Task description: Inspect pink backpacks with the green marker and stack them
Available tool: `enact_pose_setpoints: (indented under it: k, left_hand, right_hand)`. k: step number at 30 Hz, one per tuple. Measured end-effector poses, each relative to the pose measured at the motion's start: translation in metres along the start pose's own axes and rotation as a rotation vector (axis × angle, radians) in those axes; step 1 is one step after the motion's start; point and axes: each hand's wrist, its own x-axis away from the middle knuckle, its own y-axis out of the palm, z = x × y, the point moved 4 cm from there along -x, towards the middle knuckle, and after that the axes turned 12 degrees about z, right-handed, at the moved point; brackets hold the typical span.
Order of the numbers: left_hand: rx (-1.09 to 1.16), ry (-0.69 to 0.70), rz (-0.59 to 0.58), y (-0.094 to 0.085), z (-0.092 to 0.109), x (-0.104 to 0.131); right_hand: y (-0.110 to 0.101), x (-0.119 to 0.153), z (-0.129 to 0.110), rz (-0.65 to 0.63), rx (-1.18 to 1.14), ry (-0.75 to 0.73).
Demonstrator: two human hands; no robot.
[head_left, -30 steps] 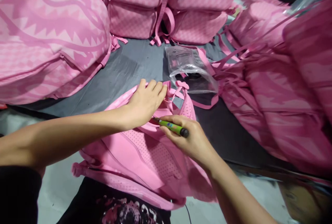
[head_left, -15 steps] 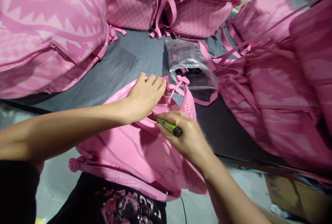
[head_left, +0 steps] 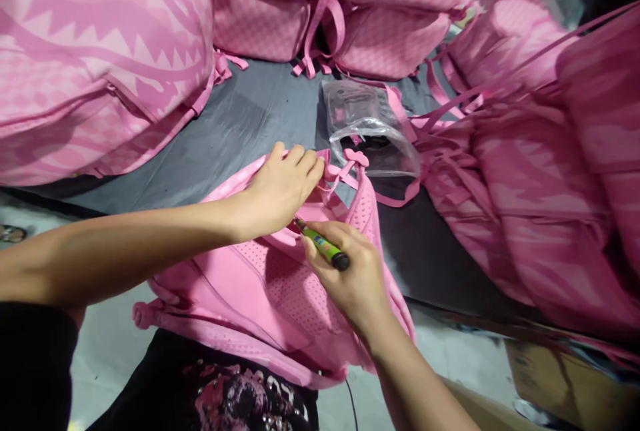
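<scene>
One patterned backpack [head_left: 107, 51] is left of our hands. Beneath them lies one pink bag [head_left: 267, 298], judged light, soft, best held at its top edge [head_left: 235, 181]. Our left hand [head_left: 286, 186] covers that edge; its grip we cannot tell. Our right hand [head_left: 354, 268], just apart, is clamped on one green pen [head_left: 321, 242]. Beyond, we count two checked bags [head_left: 390, 38], one clear pouch [head_left: 365, 108]; rightward, several overlapping bags [head_left: 535, 184].

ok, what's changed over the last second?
The right hand and forearm have swung slightly left, turning the green pen's black outer end left and toward the wearer. Nothing visibly taken hold of or let go: the left hand stays at the pink backpack's far edge; the clear pouch hasn't moved.
</scene>
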Motion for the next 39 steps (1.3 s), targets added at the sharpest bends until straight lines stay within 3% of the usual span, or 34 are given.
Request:
enact_pose_setpoints:
  k: [15,18,21,24,28,34,39]
  left_hand:
    - [-0.007,-0.017,0.02,0.0,0.0,0.001]
    - [0.003,0.006,-0.041,-0.002,-0.005,-0.003]
    - [0.012,0.027,-0.211,-0.008,-0.015,-0.002]
    - [-0.014,-0.09,-0.338,-0.019,-0.027,0.005]
    - [-0.079,-0.176,-0.325,-0.023,-0.026,0.013]
    - [-0.141,-0.042,-0.286,-0.01,-0.024,0.014]
    - [-0.115,-0.008,-0.336,-0.019,-0.031,0.011]
  right_hand:
    - [0.007,0.008,-0.008,0.13,0.084,0.033]
    - [0.007,0.011,-0.006,0.149,0.134,0.041]
    - [0.007,0.014,-0.006,0.17,0.076,0.051]
    - [0.008,0.018,-0.008,0.195,0.04,0.057]
    - [0.008,0.02,-0.01,0.233,0.021,0.019]
    - [0.009,0.022,-0.004,0.227,-0.012,-0.012]
    - [0.004,0.023,-0.001,0.225,-0.05,-0.026]
